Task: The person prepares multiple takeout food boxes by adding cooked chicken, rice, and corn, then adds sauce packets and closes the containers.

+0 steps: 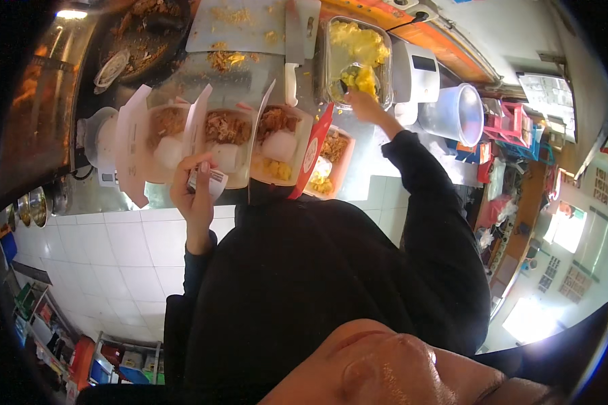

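Observation:
My right hand [363,105] reaches into a clear plastic container [328,66] of yellow scrambled egg [357,43], closed on a dark-handled utensil whose far end is in the egg. My left hand [195,190] grips a small white paper item [210,183] with print on it, just in front of the food boxes. Several open paper takeout boxes stand side by side. Two on the right, one box [271,174] and a red-lidded box [329,195], hold shredded brown meat, a white mound and egg. Another box [228,179] shows meat and a white mound; egg cannot be made out there.
A large knife [291,76] lies across the edge of a white cutting board [243,30]. At the upper left is a dark pan [147,50] of meat scraps. A white device [418,71] and a translucent bucket [453,114] stand right of the egg container.

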Tool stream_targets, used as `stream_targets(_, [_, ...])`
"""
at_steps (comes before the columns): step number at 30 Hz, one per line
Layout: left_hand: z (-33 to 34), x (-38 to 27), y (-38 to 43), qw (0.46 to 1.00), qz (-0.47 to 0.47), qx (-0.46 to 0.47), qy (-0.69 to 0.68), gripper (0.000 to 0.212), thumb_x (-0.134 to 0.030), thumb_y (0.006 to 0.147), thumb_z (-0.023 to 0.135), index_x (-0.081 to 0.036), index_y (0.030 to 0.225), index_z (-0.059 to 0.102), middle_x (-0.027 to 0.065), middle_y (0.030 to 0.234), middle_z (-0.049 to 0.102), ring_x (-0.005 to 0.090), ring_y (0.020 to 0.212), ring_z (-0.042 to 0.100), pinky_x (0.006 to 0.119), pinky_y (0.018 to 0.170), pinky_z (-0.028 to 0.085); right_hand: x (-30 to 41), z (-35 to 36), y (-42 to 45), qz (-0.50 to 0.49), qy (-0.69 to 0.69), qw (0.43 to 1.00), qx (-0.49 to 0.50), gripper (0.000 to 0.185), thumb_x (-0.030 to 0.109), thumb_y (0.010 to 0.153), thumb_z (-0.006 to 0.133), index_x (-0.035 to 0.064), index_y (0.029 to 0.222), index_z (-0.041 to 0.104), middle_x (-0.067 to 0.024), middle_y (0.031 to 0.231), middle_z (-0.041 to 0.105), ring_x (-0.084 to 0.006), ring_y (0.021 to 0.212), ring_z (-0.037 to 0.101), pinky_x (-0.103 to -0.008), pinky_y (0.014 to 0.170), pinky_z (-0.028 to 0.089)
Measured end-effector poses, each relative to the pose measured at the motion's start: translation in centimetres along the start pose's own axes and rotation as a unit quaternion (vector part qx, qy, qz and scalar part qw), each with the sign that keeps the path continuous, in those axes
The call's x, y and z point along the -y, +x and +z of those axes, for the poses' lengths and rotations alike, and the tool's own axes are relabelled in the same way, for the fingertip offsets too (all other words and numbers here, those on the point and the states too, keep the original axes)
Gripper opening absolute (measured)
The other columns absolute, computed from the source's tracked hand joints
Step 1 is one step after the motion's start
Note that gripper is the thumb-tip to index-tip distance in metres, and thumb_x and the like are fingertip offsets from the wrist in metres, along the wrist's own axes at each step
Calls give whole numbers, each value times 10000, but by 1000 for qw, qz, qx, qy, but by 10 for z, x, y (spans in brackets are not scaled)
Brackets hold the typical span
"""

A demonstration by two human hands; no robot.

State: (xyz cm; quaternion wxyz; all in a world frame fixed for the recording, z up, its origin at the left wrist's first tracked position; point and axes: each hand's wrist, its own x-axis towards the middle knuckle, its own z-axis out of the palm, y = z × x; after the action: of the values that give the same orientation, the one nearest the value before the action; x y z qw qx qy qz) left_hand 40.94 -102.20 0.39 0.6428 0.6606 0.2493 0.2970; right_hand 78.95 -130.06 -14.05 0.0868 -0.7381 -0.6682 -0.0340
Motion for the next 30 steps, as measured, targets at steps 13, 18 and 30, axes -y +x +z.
stream_targets(13, [13, 8, -50, 992, 22, -112, 47, 148, -102, 918, 529, -12, 998, 615, 53, 825, 608, 94, 769, 550, 218, 674, 431, -18, -35, -16, 443, 779, 437, 80, 204, 265, 970, 448, 152, 810, 394, 49, 606, 294, -46, 442, 240, -209, 396, 210])
stream_targets(18, [10, 8, -101, 981, -26, -179, 76, 179, -129, 922, 537, -14, 1030, 621, 47, 843, 614, 106, 793, 561, 236, 690, 447, -47, -45, -21, 457, 738, 495, 37, 231, 278, 961, 458, 155, 782, 376, 41, 601, 302, -52, 438, 250, -220, 382, 222])
stream_targets(30, [4, 76, -72, 901, 58, -4, 430, 155, -143, 869, 567, -72, 975, 655, 103, 964, 643, 302, 874, 623, 353, 767, 479, -71, -62, -6, 460, 687, 549, 121, 188, 256, 963, 452, 122, 832, 439, 24, 582, 356, -75, 422, 338, -224, 361, 231])
